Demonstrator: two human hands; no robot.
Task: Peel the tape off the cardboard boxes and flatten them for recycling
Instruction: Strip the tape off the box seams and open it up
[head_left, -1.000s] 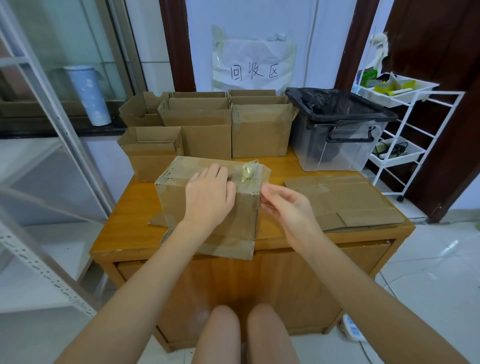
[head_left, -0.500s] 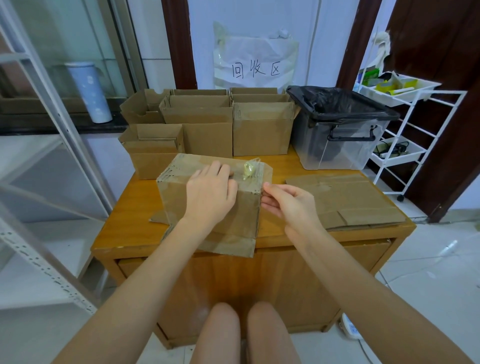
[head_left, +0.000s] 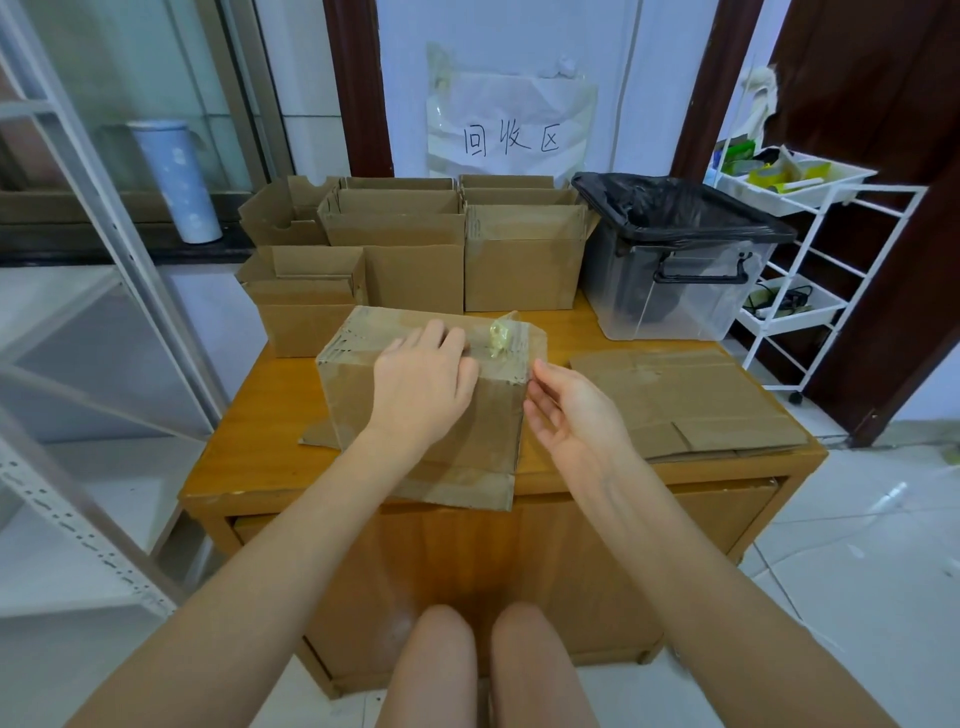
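left hand (head_left: 423, 382) flat on box (head_left: 421, 415) (taped), right hand (head_left: 571, 415) open beside it.

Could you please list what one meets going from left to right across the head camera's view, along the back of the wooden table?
Blue-and-white cylinder on the ledge → open cardboard boxes → clear plastic bin lined with a black bag → white wire cart.

The left hand (head_left: 422, 382) hides part of the box (head_left: 431, 431) top, perhaps tape.
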